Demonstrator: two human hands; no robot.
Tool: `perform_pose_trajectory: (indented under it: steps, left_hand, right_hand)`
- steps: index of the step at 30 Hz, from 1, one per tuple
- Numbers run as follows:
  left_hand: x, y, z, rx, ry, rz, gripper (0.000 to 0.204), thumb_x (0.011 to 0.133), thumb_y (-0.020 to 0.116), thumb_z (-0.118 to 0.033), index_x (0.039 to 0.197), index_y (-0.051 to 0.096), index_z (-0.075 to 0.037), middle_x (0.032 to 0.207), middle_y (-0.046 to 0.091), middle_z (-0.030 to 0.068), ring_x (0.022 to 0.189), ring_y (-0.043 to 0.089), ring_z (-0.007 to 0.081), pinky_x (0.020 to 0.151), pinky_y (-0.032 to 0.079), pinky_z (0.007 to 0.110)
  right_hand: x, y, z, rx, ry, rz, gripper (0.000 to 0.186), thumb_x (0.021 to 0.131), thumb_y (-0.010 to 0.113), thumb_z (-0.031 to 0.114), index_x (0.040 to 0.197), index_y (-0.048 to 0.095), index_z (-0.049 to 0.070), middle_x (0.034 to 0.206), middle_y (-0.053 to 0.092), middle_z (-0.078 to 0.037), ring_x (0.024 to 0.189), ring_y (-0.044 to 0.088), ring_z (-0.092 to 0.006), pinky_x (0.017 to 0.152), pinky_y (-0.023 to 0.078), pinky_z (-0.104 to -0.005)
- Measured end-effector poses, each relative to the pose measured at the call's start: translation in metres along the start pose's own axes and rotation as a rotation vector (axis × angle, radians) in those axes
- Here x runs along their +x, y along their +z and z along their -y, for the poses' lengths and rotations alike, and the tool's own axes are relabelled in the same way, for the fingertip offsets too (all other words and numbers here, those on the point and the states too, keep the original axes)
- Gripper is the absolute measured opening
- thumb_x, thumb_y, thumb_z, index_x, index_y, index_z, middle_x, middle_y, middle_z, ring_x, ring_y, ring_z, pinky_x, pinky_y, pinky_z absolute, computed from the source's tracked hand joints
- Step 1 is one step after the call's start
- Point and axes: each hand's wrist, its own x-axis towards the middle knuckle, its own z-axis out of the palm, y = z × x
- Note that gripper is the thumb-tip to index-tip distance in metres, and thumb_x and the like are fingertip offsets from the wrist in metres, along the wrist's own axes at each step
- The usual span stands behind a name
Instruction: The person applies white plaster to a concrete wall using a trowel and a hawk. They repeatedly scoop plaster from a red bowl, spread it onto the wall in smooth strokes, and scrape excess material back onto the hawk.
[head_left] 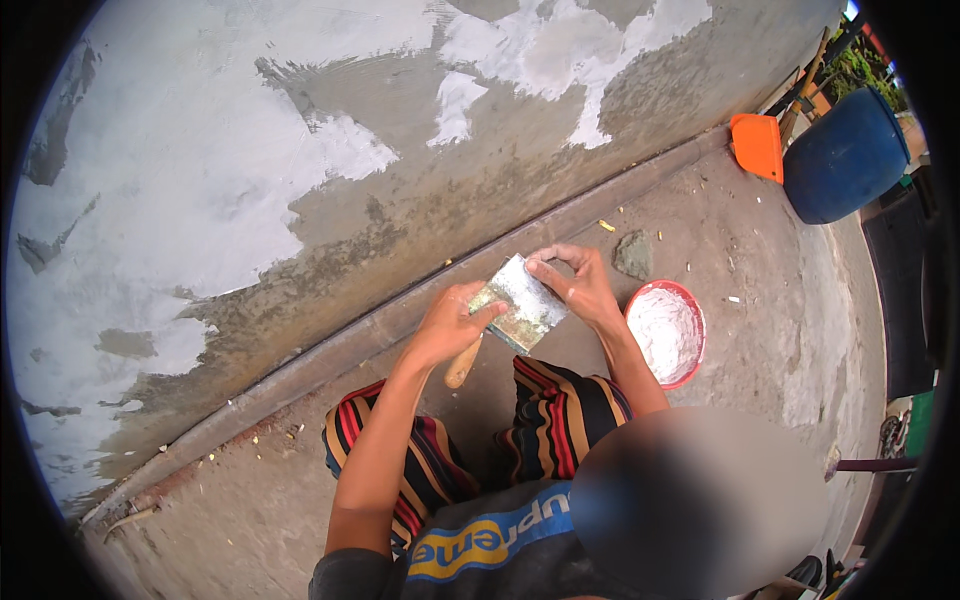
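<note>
1. The left hand is closed around the pale wooden handle of a flat rectangular metal trowel, with the thumb lying across the near edge of the blade.
2. The right hand is partly open; its fingertips pinch the far upper edge of the same blade, and the palm stays clear of it.
3. The trowel is held in the air between the two hands, tilted, above the person's knees and just in front of the low concrete kerb at the foot of the wall. Its face is smeared with whitish and greenish residue.
4. A round red plastic bowl holding white putty sits on the rough concrete ground, just to the right of the right forearm.
5. A small grey lump of stone lies on the ground near the kerb, just beyond the right hand.
6. The grey cement wall carries wide patches of white skim coat.
7. Well apart, at the upper right, stand a blue plastic barrel and an orange plastic dustpan beside it.
8. The person crouches in striped red, black and tan shorts.
</note>
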Motion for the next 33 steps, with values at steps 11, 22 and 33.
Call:
perform_pose_trajectory:
  steps: [11,22,33]
  left_hand:
    - [-0.001,-0.009,-0.002,-0.204,-0.026,-0.093,0.042,0.093,0.067,-0.030,0.119,0.064,0.003,0.099,0.069,0.0115,0.087,0.061,0.0149,0.077,0.049,0.034]
    - [0.000,-0.003,-0.004,-0.170,-0.043,0.008,0.044,0.092,0.068,-0.032,0.119,0.063,0.003,0.100,0.070,0.0160,0.089,0.065,0.0232,0.078,0.050,0.037]
    - [0.001,0.017,0.005,0.592,0.344,-0.512,0.030,0.080,0.066,0.000,0.109,0.070,-0.002,0.118,0.067,0.0124,0.105,0.064,0.0312,0.084,0.053,0.038]
  right_hand:
    - [0.004,-0.029,-0.017,-0.008,0.026,-0.232,0.018,0.091,0.069,0.019,0.089,0.071,0.000,0.083,0.068,-0.003,0.082,0.058,-0.0085,0.080,0.044,-0.0262]
    - [-0.005,-0.011,-0.004,-0.021,0.054,0.063,0.019,0.086,0.075,0.016,0.092,0.073,-0.002,0.087,0.070,-0.007,0.083,0.061,-0.0115,0.079,0.046,-0.0274]
    - [0.008,-0.031,0.004,0.137,-0.140,-0.391,0.023,0.091,0.070,0.016,0.073,0.062,0.003,0.068,0.059,0.002,0.069,0.053,-0.0063,0.068,0.043,-0.0239]
